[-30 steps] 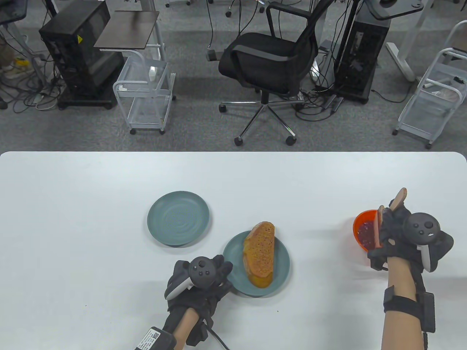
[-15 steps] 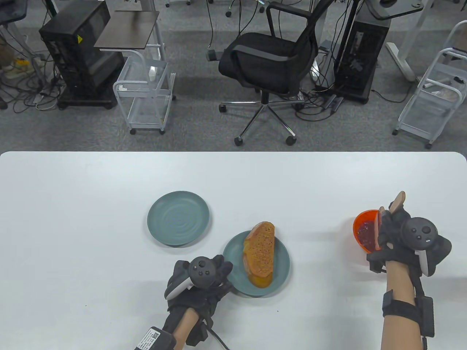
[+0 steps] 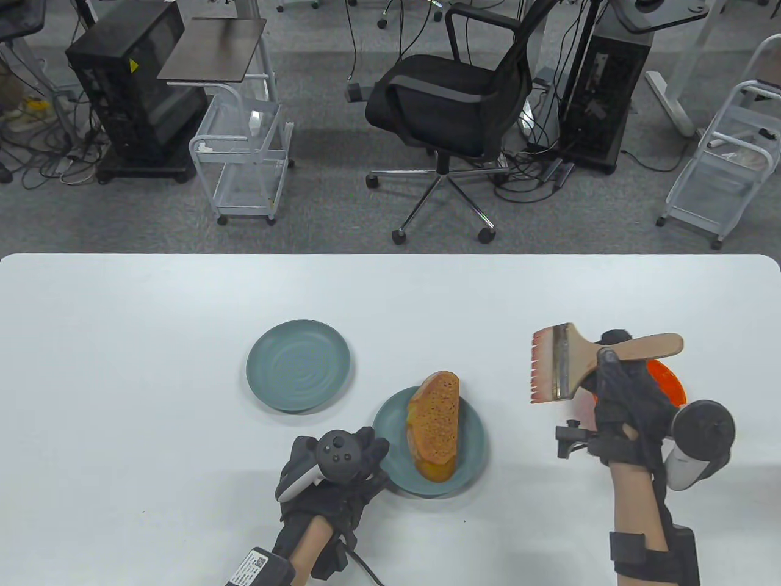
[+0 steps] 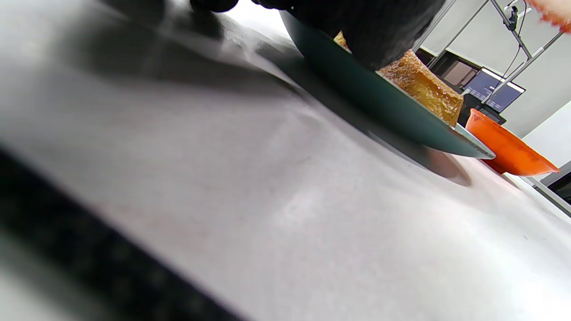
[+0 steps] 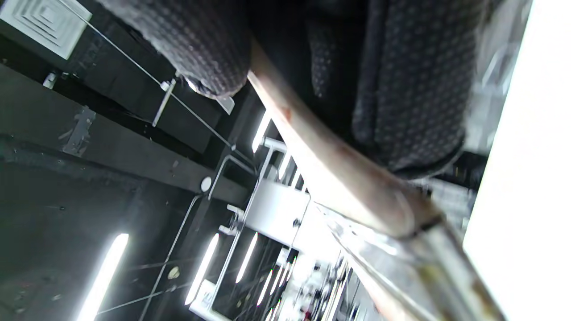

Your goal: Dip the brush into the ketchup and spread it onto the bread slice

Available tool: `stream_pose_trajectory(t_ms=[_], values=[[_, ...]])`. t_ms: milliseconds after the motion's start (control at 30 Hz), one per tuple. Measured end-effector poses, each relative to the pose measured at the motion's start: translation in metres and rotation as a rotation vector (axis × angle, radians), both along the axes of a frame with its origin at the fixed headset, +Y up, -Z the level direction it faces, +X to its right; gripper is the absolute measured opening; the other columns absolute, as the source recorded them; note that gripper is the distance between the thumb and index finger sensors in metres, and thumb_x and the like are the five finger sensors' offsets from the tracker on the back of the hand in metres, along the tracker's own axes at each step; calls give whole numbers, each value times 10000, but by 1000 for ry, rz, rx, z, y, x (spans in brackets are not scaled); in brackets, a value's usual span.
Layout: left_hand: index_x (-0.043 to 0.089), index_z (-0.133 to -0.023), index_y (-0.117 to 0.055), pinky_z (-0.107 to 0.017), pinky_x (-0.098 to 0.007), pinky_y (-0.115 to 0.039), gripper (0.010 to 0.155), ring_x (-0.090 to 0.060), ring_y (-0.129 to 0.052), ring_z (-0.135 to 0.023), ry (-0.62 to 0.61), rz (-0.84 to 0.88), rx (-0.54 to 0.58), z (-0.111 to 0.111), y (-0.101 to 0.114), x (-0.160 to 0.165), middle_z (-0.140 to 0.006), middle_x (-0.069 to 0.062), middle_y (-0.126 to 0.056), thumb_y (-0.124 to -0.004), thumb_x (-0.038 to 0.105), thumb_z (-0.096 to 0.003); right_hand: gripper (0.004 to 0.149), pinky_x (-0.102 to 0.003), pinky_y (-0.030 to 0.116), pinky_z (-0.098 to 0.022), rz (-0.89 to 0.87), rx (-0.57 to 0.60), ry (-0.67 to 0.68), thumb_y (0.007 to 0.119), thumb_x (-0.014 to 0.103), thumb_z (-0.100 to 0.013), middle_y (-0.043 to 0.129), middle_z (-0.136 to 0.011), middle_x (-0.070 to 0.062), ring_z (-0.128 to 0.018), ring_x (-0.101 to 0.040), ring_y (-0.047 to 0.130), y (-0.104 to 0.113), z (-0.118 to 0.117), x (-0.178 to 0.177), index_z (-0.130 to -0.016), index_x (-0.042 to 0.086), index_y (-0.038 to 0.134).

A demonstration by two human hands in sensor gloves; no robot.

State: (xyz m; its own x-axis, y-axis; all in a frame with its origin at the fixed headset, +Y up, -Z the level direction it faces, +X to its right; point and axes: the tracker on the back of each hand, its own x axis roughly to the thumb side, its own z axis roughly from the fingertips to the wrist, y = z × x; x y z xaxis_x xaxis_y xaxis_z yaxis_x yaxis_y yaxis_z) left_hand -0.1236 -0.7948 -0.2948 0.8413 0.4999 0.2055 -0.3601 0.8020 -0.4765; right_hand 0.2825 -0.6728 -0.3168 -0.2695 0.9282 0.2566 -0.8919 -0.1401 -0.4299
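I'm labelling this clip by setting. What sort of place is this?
Probably an office or lab, not a kitchen: behind the white table stand an office chair, computer towers with floor cables, and wire carts.

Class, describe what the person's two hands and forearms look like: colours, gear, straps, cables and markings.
Both hands wear black textured gloves; forearms are bare. The left hand carries a black round tracker with buttons and a white grip, a white-labelled module at the wrist and a black cable. The right hand has the same tracker, plus a black forearm strap with a box.
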Motion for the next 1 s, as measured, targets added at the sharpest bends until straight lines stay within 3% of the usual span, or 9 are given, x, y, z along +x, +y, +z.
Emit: stream_pose_trajectory(t_ms=[167,333,600,800,900,1000], values=[[262,-1166,-460,-718,-577,-349,590,-380,-327,-1108,-2,1,-2,0,0,0,-1209,-77,-282,-661,443,-641,504,-434,972,-325,49,-86,124,804,245,-535,807,-802,-343,-553,-471,1029,-36,0,-65,-954,-19,712],[261,-1166,-458,-719,-576,-347,592,-378,-323,-1110,-6,1,-3,0,0,0,-1210,-77,-279,-661,443,-641,509,-431,975,-320,85,-114,181,803,243,-533,801,-801,-348,-546,-474,1031,-58,-4,-99,-953,-28,706],[261,-1167,-457,-718,-575,-344,591,-378,-319,-1109,-7,5,-9,0,0,0,-1210,-75,-276,-658,444,-642,509,-436,978,-308,100,-142,177,808,233,-530,805,-789,-360,-534,-482,1034,-70,-3,-97,-947,-43,709],[261,-1166,-457,-718,-575,-345,588,-377,-319,-1109,-6,4,-11,0,0,0,-1209,-77,-276,-654,443,-643,507,-423,986,-309,346,36,65,811,248,-529,815,-794,-339,-537,-466,1042,-47,7,-80,-947,-22,715],[260,-1167,-455,-718,-575,-344,588,-378,-319,-1109,-7,4,-10,0,0,0,-1209,-76,-276,-654,441,-644,509,-413,989,-309,197,15,96,805,252,-531,813,-792,-337,-535,-460,1045,-51,6,-87,-947,-25,708],[262,-1167,-451,-719,-575,-342,589,-378,-315,-1109,-8,2,-8,0,0,0,-1210,-76,-271,-654,440,-644,512,-436,980,-304,49,-100,168,811,230,-530,802,-789,-361,-529,-486,1033,-68,3,-105,-946,-49,704]])
